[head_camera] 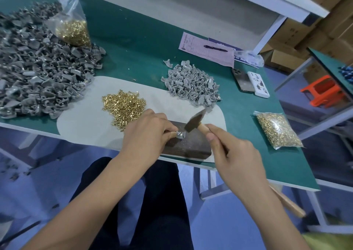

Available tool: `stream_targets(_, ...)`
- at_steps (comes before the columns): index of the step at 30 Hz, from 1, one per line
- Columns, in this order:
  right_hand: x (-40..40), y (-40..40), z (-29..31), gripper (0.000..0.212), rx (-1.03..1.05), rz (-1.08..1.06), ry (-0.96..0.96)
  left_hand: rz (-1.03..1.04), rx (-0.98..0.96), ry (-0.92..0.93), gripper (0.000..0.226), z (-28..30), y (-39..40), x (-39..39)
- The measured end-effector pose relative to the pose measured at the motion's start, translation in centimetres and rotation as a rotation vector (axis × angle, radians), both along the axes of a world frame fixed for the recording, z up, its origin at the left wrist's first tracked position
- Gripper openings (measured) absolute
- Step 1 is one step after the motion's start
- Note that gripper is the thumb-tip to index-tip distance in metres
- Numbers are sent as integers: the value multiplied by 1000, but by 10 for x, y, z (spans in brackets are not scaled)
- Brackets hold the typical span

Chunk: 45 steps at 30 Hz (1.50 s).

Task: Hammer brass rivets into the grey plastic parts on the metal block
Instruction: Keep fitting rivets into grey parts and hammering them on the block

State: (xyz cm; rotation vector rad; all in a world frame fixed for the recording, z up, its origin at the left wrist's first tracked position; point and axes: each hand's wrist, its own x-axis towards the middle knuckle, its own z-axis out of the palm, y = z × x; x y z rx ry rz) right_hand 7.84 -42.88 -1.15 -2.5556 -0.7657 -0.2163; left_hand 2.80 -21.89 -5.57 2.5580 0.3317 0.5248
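While left hand (147, 133) pinches small grey plastic part (180, 134) on dark metal block (191, 144) at near table edge, right hand (234, 154) grips blurred wooden-handled hammer (194, 124). Tip imo: short square taps, fingertips clear of head.

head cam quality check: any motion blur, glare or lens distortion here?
Head view: the hammer head is smeared by motion blur, while the left hand and the grey part it pinches on the metal block stay sharp; wide-angle bending curves the table edge and shelf frame; lighting is soft and even, with no strong glare.
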Motion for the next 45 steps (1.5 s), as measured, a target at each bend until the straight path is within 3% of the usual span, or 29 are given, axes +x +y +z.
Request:
stream_targets(3, -3, 0, 0, 24, 186, -9, 11, 5, -11, -12, 8, 1, -1, -1)
stream_targets(8, -4, 2, -7, 30, -50, 18, 57, -5, -1, 16, 11, 1, 1, 1)
stream_targets(16, -4, -1, 3, 23, 281, -2, 3, 8, -4, 26, 11, 3, 0, 1)
stream_targets(21, -14, -1, -20, 37, 119, -20, 167, 12, -4, 20, 12, 2, 0, 0)
stream_targets(25, 1, -16, -23, 31, 244, -213, 95, 9, -11, 15, 13, 1, 0, -1)
stream_targets(28, 22, -24, -34, 41, -11, -360, 51, 5, -10, 20, 12, 0, 0, 0)
stream_targets(30, 30, -21, -41, 49, -144, -387, 126, 5, -15, 18, 11, -2, 0, -1)
stream_targets(32, 31, -15, -45, 55, -193, -390, 164, 14, -36, -10, 9, -4, -2, -3)
stream_targets(34, 31, -8, -46, 45, -182, -398, 80, 23, -50, -47, 7, -6, -4, -5)
stream_targets(36, 28, 4, -40, 32, -17, -335, -17, 17, -44, -61, 6, -7, -7, -6)
stream_targets(38, 22, 23, -31, 25, 121, -115, -62, 11, -42, -65, 6, -6, -8, -7)
stream_targets(40, 14, 45, -23, 17, 91, 59, -65, 23, -70, -82, 6, -7, -7, -10)
stream_targets(45, 3, 96, -15, 11, -11, 194, -12, 137, -127, -155, 8, -12, 18, -29)
